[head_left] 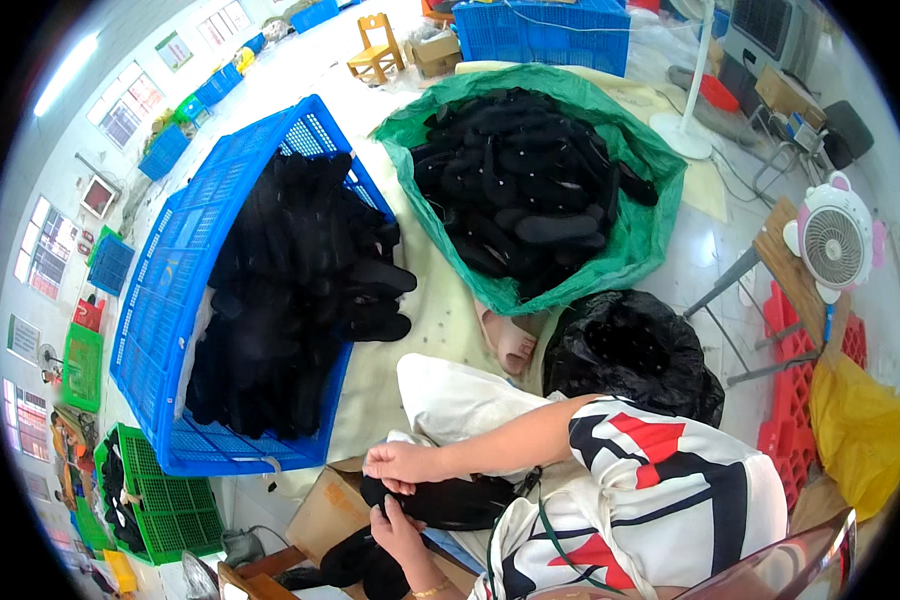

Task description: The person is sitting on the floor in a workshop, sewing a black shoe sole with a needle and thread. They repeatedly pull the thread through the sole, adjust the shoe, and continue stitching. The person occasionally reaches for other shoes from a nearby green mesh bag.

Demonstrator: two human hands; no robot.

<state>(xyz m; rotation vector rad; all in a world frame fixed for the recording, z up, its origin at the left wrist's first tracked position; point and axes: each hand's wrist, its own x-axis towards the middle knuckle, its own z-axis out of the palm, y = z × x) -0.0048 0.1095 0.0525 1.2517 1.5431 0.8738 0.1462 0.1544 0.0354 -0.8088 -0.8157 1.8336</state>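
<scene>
On my lap lies a long, soft black slipper-shaped piece (460,503). My right hand (402,466) reaches across from the sleeve side, its fingers closed at the piece's left end. Just below, my left hand (398,532) pinches the near edge of the same piece; a bracelet circles that wrist. What lies between the fingertips is too small to tell. More black pieces (355,560) rest below my hands, beside a cardboard box (332,515). White cloth (460,395) is spread over my lap.
A tilted blue crate (160,330) and a green sack (660,235) hold heaps of similar black pieces. Close to my right stands a black plastic bag (690,385). A fan (836,250) sits on a wooden-topped table (773,240). A green crate (175,500) is at the left.
</scene>
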